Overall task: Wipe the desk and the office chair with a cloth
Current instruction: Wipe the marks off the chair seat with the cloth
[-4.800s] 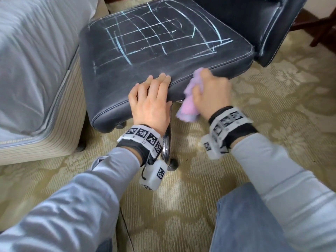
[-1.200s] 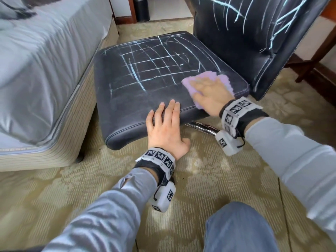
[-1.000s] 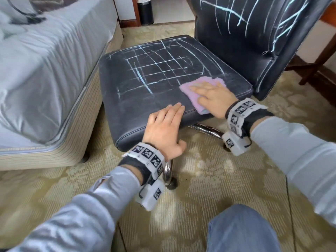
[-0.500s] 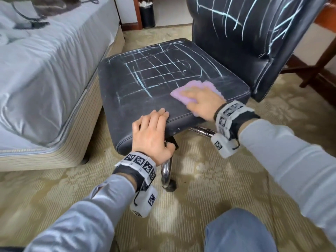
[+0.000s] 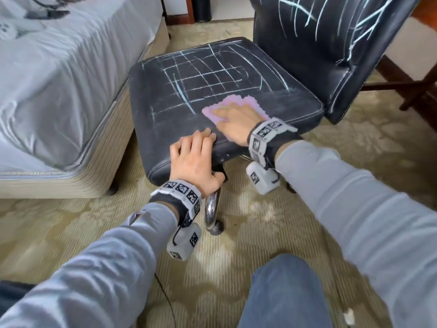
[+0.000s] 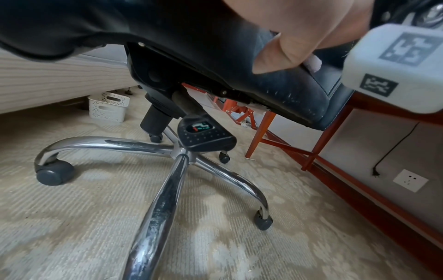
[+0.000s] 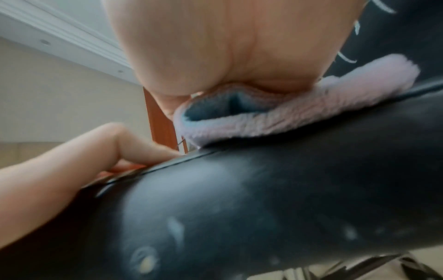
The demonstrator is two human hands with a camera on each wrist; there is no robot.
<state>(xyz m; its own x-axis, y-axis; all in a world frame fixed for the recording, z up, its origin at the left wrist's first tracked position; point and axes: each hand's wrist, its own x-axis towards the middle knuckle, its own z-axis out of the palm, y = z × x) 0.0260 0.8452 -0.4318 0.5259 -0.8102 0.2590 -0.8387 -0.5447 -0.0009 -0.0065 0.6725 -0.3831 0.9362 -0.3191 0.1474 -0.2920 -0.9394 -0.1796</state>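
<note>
Cloth [image 5: 233, 106]: pink, flat on the office chair [image 5: 194, 107] seat, toward its 5 o'clock corner.
Right hand [image 5: 236, 123]: fingers apparently straight, pressing the cloth; view blurred.
Left hand [image 5: 192, 162]: clasps the seat's front edge, 6 o'clock.

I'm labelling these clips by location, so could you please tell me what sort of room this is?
Probably a hotel room or a bedroom: a made bed stands right beside the black office chair, the floor is patterned carpet, and red-brown wooden furniture legs stand along the wall.
</note>
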